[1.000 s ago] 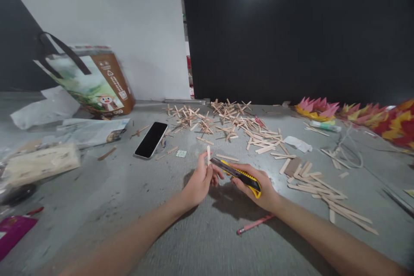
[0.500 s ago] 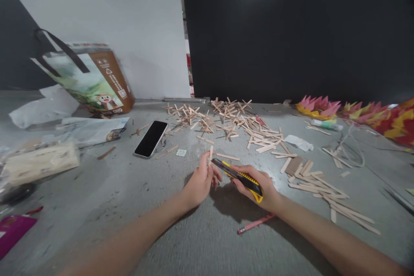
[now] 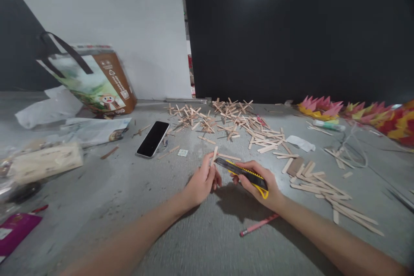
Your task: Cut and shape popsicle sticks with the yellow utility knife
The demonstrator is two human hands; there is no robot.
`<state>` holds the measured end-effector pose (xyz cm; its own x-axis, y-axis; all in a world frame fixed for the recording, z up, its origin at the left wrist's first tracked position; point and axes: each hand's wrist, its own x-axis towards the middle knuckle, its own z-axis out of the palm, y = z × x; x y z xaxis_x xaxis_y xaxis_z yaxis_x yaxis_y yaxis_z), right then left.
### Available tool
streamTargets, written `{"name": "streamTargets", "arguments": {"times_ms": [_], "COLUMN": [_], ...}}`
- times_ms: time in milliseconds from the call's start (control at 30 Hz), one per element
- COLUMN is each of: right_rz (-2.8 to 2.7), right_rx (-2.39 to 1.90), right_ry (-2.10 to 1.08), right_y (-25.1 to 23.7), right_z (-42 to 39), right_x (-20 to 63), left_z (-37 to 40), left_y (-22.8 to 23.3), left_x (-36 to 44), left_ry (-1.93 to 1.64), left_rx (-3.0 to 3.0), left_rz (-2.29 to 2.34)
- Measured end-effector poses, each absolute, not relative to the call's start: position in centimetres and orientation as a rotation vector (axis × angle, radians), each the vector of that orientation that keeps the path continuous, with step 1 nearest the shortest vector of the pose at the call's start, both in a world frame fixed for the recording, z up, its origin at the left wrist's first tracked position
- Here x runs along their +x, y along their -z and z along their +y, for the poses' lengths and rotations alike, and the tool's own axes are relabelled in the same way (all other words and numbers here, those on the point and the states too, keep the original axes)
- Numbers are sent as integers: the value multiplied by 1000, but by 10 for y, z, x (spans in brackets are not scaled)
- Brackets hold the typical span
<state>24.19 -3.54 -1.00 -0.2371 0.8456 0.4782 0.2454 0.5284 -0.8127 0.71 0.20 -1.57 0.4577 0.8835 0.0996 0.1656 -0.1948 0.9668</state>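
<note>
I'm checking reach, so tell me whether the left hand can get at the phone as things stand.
Probably yes: nothing visible blocks the way from the left hand to the phone, though the hand holds a wooden stick it would likely have to put down first.

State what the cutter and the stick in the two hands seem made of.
Cutter: probably satin plastic, given the ribbed yellow edging; its dark front may be metal. Stick: apparently bare wood, matte and pale tan, no paint visible.
</note>
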Motion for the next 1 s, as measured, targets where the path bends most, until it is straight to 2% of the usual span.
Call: {"name": "streamTargets", "arguments": {"times_ms": [167,333,1000], "right_rz": [-1931,-1854,-2011], "right_rx": [-922,-942,-844], "right_ry": [-486,-561,-313], "right_y": [14,12,13], "right_z": [-37,-41,-41], "right_x": [242,241,240], "left_z": [2,0,-1], "left_y": [19,14,15], "left_x": [7,7,6], "left_ry": [-874,-847,-811], "left_rx": [1652,1711,1721], "left_rz": [935,967,956]}}
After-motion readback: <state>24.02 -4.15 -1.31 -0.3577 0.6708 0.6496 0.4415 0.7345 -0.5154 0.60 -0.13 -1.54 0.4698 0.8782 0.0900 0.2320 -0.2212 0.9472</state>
